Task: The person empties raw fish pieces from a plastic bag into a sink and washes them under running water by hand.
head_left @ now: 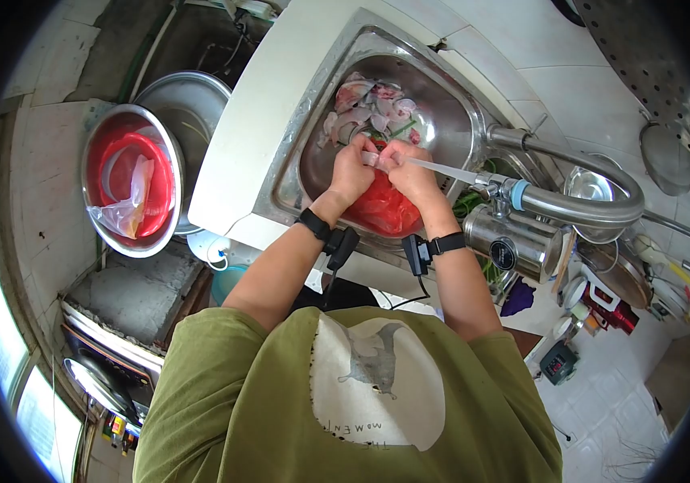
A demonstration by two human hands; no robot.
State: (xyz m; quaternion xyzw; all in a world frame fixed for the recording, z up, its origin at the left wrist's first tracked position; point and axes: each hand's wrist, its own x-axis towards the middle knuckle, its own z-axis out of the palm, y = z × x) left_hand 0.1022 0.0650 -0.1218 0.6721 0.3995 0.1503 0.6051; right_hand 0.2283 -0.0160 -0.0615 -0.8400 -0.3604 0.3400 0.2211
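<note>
My left hand [351,172] and my right hand [412,172] meet over the metal sink [451,109], fingers closed. A small whitish, wet-looking piece of food [371,159] is pinched between them; its exact kind is hard to make out. Water [446,168] runs from the faucet [510,193] onto my right hand. Just below my hands, a red plastic bag [381,208] lies in the near part of the basin. Beyond them is a pile of pale, pinkish raw pieces [371,105] with some green bits. My fingers partly hide the piece.
Left of the white counter [236,153], a metal basin holds a red bowl [166,197] with a clear plastic bag [134,201] in it. A steel cylinder [506,240] stands right of the sink, near green vegetables [467,201]. A strainer [669,157] hangs on the wall.
</note>
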